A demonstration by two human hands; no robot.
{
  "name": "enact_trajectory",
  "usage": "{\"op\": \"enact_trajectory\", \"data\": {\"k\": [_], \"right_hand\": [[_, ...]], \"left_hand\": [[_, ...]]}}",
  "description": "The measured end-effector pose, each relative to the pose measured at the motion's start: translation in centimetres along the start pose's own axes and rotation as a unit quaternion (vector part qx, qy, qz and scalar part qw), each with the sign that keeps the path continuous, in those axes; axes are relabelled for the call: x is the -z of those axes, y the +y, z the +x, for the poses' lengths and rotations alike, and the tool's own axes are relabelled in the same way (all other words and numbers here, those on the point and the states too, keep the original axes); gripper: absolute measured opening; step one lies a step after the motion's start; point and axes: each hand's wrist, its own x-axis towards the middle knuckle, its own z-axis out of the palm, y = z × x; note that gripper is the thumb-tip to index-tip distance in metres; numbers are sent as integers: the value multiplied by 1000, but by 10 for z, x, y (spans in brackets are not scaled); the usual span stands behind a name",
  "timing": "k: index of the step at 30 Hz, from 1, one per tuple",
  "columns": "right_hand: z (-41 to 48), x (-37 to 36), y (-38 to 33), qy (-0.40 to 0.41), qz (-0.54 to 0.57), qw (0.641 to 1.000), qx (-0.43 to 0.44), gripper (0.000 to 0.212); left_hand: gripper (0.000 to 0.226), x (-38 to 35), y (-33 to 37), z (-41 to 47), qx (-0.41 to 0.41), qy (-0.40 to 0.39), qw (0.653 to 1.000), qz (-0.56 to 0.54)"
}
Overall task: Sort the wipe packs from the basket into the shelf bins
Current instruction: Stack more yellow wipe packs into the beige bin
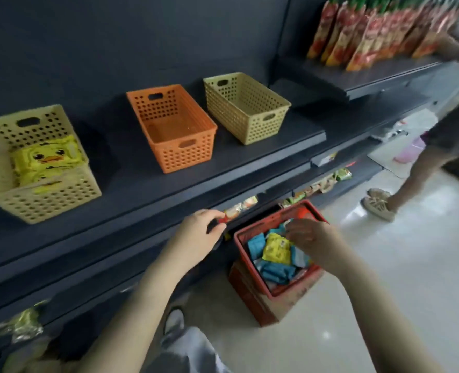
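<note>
A dark shelf (142, 189) carries three bins: a left cream bin (42, 203) holding yellow wipe packs (48, 157), an orange bin (185, 154) and a right cream bin (252, 122). Below, a red basket (243, 251) of blue and yellow packs (276, 249) stands on a red crate (252, 300) on the pale floor (384, 265). The left hand (196, 235) is at the shelf edge, fingers curled round a dark bar (212, 225). The right hand (311, 238) is over the basket, fingers bent onto the packs; blur hides any grip

Soft, even indoor light leaves the dark shelf (131, 189) dim while the pale floor (411, 265) on the right carries faint glare, the right hand (311, 238) and the far-right red pouches (371, 36) smear with motion blur, and wide-angle distortion bows lines near the edges.
</note>
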Motion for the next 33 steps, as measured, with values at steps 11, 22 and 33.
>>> {"op": "enact_trajectory", "data": {"k": [11, 22, 33], "right_hand": [[35, -11, 180, -60, 40, 982, -176, 14], [183, -55, 333, -126, 61, 960, -244, 12], [292, -145, 463, -142, 80, 928, -335, 32]], "left_hand": [[24, -182, -27, 56, 145, -220, 963, -51], [27, -346, -88, 189, 314, -220, 920, -80], [58, -500, -162, 266, 443, -138, 880, -100]]}}
